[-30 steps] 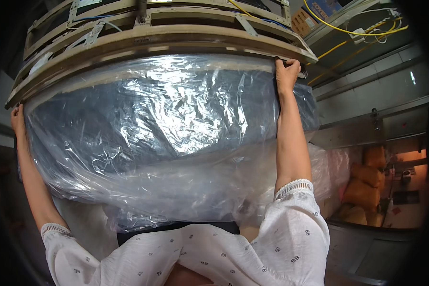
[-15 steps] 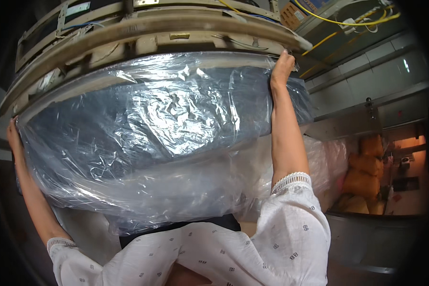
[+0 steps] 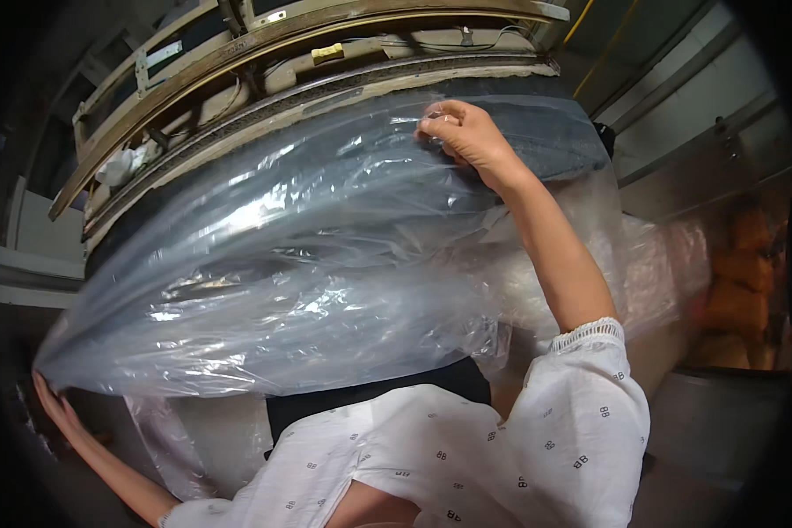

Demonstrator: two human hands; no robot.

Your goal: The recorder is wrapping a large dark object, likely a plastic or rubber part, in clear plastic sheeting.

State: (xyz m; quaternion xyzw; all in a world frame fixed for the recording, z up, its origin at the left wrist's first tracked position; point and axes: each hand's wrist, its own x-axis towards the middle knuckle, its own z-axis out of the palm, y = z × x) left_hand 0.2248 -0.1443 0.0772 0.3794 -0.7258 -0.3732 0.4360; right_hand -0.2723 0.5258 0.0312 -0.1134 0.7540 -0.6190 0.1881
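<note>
A large clear plastic sheet [image 3: 326, 299], wrinkled and shiny, spreads across a dark flat surface [image 3: 546, 132] in front of me. My right hand [image 3: 466, 136] is closed in a pinch on its upper edge, toward the right end. Far out at the lower left, my left hand [image 3: 51, 398] grips the gathered corner of the same sheet; its fingertips are partly hidden. Between the hands the plastic hangs in long folds and sags toward my body. Just beyond the dark surface runs a long dark strip [image 3: 326, 95] along a worn machine frame.
A long beige bar [image 3: 326, 33] crosses above the strip, with a small yellow piece [image 3: 328, 53] behind it. More clear plastic [image 3: 660, 264] lies at the right. Orange bundles [image 3: 739, 282] stand beyond it. A grey wall [image 3: 669, 114] is at the upper right.
Both hands have drawn the plastic back from the beige bar. The right hand moved left and slightly down; the left hand dropped toward the lower left. The sheet has gone from spread to folded.
</note>
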